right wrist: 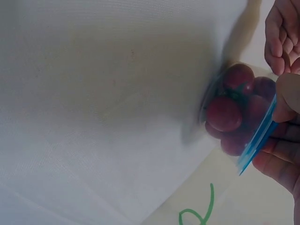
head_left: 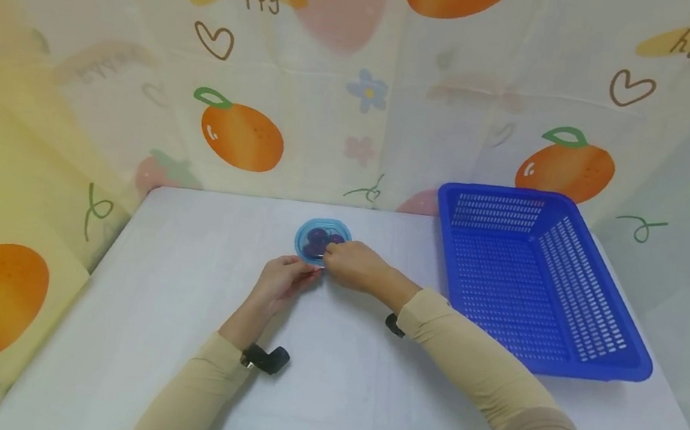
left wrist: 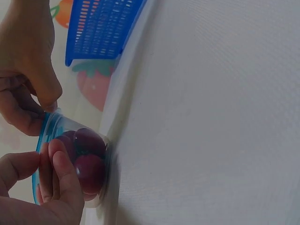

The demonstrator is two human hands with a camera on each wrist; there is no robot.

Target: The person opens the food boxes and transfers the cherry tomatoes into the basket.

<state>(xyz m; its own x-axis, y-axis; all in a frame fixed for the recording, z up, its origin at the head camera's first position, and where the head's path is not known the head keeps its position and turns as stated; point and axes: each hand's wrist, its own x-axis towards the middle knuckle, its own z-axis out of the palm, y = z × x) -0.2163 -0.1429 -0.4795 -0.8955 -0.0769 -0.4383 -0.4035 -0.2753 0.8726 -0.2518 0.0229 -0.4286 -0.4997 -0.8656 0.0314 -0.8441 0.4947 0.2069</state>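
Left hand [head_left: 280,285] and right hand [head_left: 355,265] pinch the blue lid [right wrist: 257,146] on my fruit tub [left wrist: 97,200] between them, best worked evenly.

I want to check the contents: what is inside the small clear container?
Several round, dark red, fruit-like pieces lie inside the container, with some green between them. Whatever the front pieces cover cannot be seen.

White table [head_left: 319,408], fruit-printed cloth [head_left: 318,89] behind.

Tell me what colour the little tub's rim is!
The tub's rim is light blue, clearest in the head view.
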